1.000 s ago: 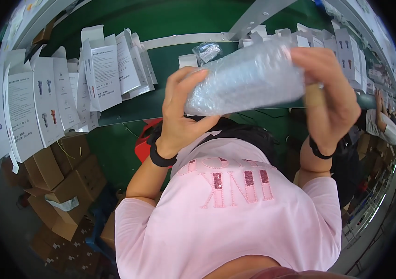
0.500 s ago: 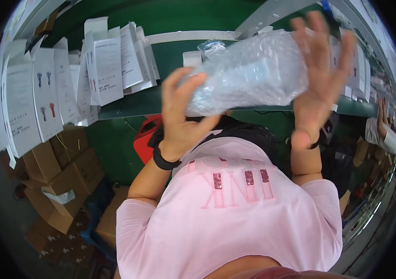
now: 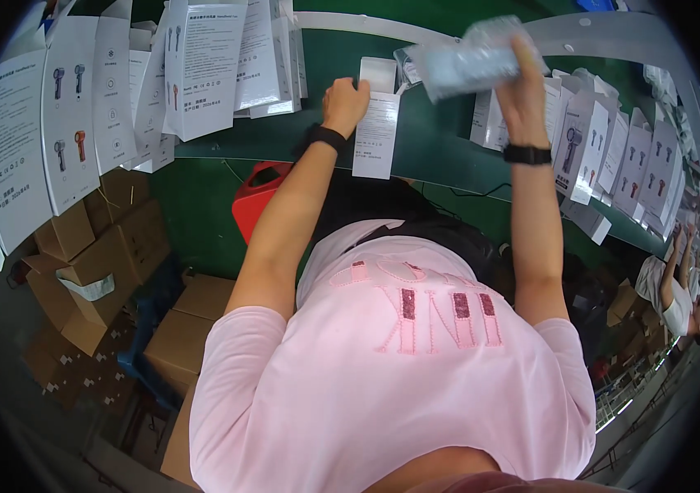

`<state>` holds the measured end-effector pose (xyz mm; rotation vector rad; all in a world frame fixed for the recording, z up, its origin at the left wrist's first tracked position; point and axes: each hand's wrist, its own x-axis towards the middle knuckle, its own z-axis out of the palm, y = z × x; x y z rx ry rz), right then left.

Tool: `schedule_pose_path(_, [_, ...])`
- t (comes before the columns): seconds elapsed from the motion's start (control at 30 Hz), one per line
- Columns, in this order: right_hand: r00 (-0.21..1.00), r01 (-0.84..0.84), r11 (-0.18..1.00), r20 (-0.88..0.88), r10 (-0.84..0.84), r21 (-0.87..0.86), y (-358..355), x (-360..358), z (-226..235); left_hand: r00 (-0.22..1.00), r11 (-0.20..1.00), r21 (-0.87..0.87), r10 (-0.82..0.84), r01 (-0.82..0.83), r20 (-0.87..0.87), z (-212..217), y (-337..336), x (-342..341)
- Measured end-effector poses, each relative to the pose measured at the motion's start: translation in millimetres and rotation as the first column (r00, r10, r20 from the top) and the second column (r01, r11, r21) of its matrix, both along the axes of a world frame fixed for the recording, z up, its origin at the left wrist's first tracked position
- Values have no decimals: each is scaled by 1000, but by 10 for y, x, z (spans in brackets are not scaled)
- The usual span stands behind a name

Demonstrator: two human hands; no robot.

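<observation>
Green bench [image 3: 440,156], left hand [image 3: 344,100] fingers grasping white leaflet [image 3: 376,131], right hand [image 3: 522,78] clenched on clear bag [image 3: 469,59]

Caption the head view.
Left hand on a white box; right hand holds a clear bag above the green bench.

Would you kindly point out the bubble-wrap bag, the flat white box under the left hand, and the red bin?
bubble-wrap bag [image 3: 469,59], head view, middle of the clear wrap.
flat white box [image 3: 376,131], head view, centre of its printed face.
red bin [image 3: 258,201], head view, its visible side.
</observation>
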<state>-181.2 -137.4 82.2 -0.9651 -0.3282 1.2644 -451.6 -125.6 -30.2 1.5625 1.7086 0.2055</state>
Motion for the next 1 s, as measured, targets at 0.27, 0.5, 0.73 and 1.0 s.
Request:
schedule_pose_path(0.27, [971,-227,973,-85,223,-40,227,-517,-201,920,961,129,188,-245,344,725,-371,120])
schedule_pose_path(0.5, [581,-497,803,562,589,-328,105,-762,185,727,909,-279,416,-310,546,560,-663,92])
schedule_pose_path(0.73, [25,-552,734,872,489,-396,-449,-990,-83,392,796,-573,599,-197,698,624,-673,-382])
schedule_pose_path(1.0, [-78,-865,236,584,808,-442,-139,-926,-212,461,658,-734,605,169,649,457,-692,-415])
